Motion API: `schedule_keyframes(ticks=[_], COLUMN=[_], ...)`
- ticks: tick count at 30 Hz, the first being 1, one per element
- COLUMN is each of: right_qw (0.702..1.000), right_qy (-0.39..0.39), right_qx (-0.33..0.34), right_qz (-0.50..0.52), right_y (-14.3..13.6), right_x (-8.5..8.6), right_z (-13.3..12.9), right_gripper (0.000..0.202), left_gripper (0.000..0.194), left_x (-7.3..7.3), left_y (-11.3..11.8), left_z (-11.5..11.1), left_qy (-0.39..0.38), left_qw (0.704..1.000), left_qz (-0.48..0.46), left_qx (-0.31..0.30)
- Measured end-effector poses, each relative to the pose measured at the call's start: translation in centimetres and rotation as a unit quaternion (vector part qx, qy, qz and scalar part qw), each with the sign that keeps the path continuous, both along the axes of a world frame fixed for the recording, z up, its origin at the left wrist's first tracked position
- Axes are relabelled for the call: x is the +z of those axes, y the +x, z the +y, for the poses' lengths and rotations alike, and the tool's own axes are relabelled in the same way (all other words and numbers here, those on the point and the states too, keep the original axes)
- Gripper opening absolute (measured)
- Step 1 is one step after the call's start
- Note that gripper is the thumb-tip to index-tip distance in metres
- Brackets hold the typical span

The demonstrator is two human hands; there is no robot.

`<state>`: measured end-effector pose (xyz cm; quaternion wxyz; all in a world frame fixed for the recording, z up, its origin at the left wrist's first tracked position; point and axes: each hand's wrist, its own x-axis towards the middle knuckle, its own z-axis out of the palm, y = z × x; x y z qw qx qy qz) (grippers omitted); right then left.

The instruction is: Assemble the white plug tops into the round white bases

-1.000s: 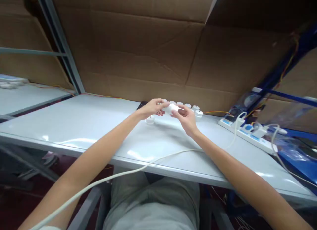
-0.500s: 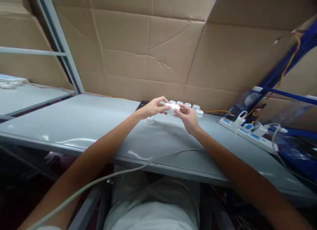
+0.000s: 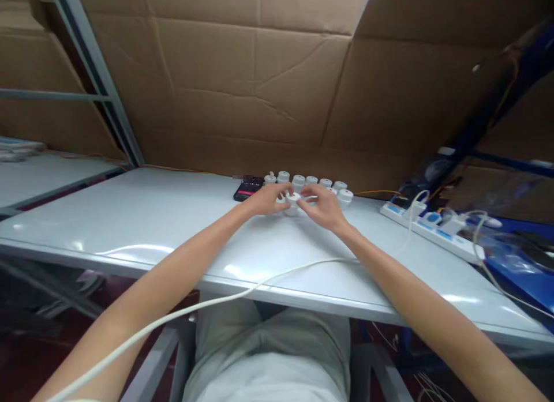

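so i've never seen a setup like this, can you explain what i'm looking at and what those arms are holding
There's no machine here: these are a person's own bare arms, seen from a camera worn on their head, looking forward and down. The left hand and right hand meet around a small white round piece over the table. Whether they grip it firmly is hard to tell. More white pieces stand behind it and to the right, and a dark phone lies to the left. Far right is a white power strip with plugs in it; a pale cable crosses the foreground.
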<state>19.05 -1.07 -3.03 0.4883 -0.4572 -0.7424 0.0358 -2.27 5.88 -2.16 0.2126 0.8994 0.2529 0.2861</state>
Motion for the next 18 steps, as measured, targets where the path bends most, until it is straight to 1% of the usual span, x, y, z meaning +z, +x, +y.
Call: schedule_keyframes(ticks=[2,5,8,11,14,17,18], right_qw=[0.999,0.997,0.996,0.994,0.991,0.994,0.995], right_qy=[0.021,0.044,0.047,0.013,-0.008,-0.004,-0.005], right_qx=[-0.03,-0.061,-0.071,-0.106,-0.128,-0.111,-0.102], right_qz=[0.007,0.019,0.017,0.028,0.024,-0.004,-0.013], right_y=[0.7,2.1,3.5,4.5,4.7,4.5,4.4], right_x=[0.9,1.5,1.0,0.4,0.3,0.4,0.4], right_z=[-0.2,-1.1,-2.1,-2.6,-2.6,-2.6,-2.7], right_gripper=[0.014,0.012,0.01,0.01,0.01,0.01,0.01], left_gripper=[0.036,0.048,0.052,0.053,0.056,0.068,0.073], left_x=[-0.1,0.0,0.3,0.8,1.2,1.4,1.5], left_y=[0.3,1.1,2.1,3.2,3.6,3.3,3.0], left_z=[-0.1,0.0,0.3,0.4,0.4,1.0,1.4], left_qy=[0.035,0.083,0.115,0.129,0.135,0.125,0.123], left_qw=[0.998,0.988,0.971,0.957,0.948,0.95,0.949], left_qz=[0.027,0.088,0.148,0.191,0.221,0.24,0.242], left_qx=[0.033,0.099,0.145,0.176,0.183,0.158,0.161])
